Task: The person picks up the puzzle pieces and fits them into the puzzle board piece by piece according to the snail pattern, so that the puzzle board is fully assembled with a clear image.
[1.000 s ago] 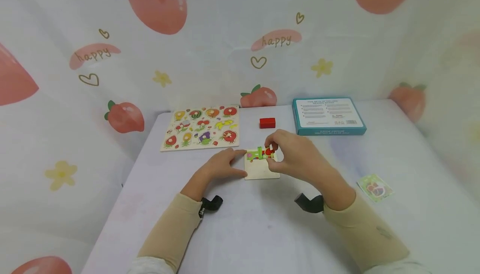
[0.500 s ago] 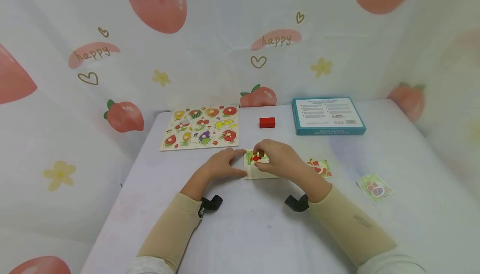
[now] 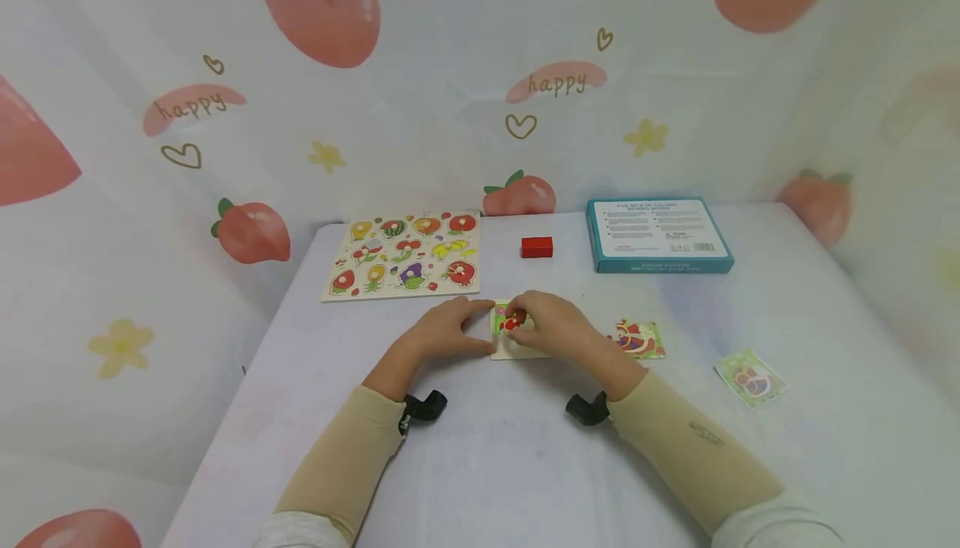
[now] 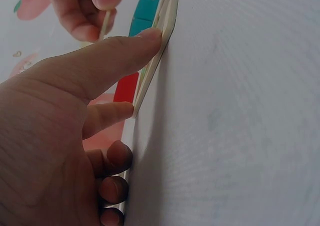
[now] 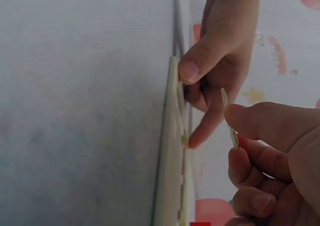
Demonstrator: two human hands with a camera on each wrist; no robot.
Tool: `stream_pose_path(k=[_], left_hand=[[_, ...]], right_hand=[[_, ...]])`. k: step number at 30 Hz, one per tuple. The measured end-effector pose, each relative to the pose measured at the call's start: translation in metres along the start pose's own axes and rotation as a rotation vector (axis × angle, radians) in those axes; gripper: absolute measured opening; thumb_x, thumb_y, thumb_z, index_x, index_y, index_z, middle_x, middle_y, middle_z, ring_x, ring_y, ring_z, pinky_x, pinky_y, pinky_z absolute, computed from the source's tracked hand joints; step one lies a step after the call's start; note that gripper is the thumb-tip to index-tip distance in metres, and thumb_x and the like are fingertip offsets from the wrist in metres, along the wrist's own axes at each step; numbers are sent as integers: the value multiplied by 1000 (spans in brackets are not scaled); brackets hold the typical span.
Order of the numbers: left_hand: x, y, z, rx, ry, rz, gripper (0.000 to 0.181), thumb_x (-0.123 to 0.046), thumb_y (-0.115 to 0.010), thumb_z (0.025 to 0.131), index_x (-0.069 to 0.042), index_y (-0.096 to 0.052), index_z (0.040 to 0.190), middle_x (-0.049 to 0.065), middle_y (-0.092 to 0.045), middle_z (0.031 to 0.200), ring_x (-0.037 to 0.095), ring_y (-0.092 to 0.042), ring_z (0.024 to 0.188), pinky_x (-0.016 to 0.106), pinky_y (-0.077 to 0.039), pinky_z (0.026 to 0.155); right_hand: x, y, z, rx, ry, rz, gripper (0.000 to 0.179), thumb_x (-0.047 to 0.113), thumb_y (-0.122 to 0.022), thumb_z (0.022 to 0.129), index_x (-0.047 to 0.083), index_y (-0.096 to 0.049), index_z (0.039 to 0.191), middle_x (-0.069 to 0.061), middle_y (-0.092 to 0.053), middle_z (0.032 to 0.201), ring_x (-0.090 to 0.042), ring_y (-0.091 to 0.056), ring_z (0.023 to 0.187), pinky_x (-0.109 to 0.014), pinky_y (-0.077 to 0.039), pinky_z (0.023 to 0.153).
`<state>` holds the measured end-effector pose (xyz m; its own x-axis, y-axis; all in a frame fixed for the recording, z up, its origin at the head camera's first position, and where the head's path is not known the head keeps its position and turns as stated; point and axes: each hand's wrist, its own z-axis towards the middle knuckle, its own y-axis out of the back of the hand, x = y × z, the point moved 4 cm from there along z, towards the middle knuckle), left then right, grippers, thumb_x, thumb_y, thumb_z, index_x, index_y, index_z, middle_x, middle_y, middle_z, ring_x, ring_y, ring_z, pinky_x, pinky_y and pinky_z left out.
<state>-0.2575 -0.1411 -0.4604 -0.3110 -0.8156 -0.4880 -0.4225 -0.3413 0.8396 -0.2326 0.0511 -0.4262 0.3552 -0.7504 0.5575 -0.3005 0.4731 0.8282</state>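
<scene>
A small wooden puzzle board lies flat on the table, with colourful puzzle pieces along its far side. My left hand rests at its left end. Thumb and index finger touch the board's edge, fairly straight, while the other fingers bend loosely in the left wrist view. Above the board, my right hand pinches a thin puzzle piece between thumb and index finger. This piece is red on its printed face in the head view and seen edge-on from the right wrist. The right hand hides part of the board.
Loose printed puzzle pieces lie right of the board, partly behind the right wrist. Farther right is a small picture card. Toward the back are a fruit peg puzzle, a red block and a blue-edged box.
My right hand has moved left, from the board's right end to over its middle, with the puzzle piece. Loose pieces on the right have come into view. The left hand stays in place.
</scene>
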Motion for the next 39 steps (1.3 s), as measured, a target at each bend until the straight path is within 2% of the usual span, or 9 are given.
stream_pose_path(k=[8,15,24,28,30,34,36,39], left_hand=[[1,-1,1,8,10,-6,82,-54,-82,82,-30,-50,153,-1,-55,105,18,-52,97,38,-48,87],[3,-2,2,-2,-1,-5,81,-53,-82,82,-31,-50,153,-1,-54,101,17,-51,94,36,-47,82],[3,-2,3,-3,-5,-8,82,-54,-82,82,-31,-50,153,-2,-56,109,18,-52,99,39,-48,91],[3,-3,3,2,-8,-1,82,-54,-81,82,-30,-49,154,-2,-56,109,18,-51,98,39,-48,90],[3,-3,3,4,-9,4,82,-54,-81,82,-30,-49,154,-2,-55,107,18,-51,96,38,-47,88],[4,-3,4,7,-14,16,82,-54,-81,83,-30,-48,154,-1,-54,102,18,-51,92,35,-45,81],[4,-3,4,7,-15,21,82,-54,-81,83,-30,-48,154,0,-53,101,18,-50,90,35,-44,78],[5,-3,4,7,-11,20,83,-55,-81,83,-30,-48,155,0,-53,100,18,-50,90,35,-43,77]], right_hand=[[-14,-9,9,22,-27,50,28,22,-81,89,10,-72,112,1,-61,92,-19,-56,91,-34,-50,81],[-25,-17,15,28,-32,89,25,20,-79,91,10,-74,113,2,-62,94,-18,-56,93,-35,-50,85],[-25,-25,17,-25,-64,28,28,23,-80,90,10,-76,114,2,-64,94,-18,-57,89,-35,-51,83],[-22,-24,14,-53,-83,22,26,24,-81,90,11,-80,112,3,-63,95,-17,-57,88,-33,-50,80],[-21,-24,12,-52,-77,-3,26,25,-81,90,12,-81,112,3,-61,95,-16,-56,87,-31,-49,76],[-16,-24,9,-22,-16,-137,29,30,-78,93,16,-80,118,0,-58,96,-15,-53,83,-27,-46,69],[-14,-23,8,-3,12,-197,31,32,-77,94,16,-78,121,-2,-57,97,-15,-53,83,-27,-46,67],[-12,-22,7,33,16,-221,34,34,-76,94,16,-78,122,-3,-57,101,-16,-53,86,-27,-47,69]])
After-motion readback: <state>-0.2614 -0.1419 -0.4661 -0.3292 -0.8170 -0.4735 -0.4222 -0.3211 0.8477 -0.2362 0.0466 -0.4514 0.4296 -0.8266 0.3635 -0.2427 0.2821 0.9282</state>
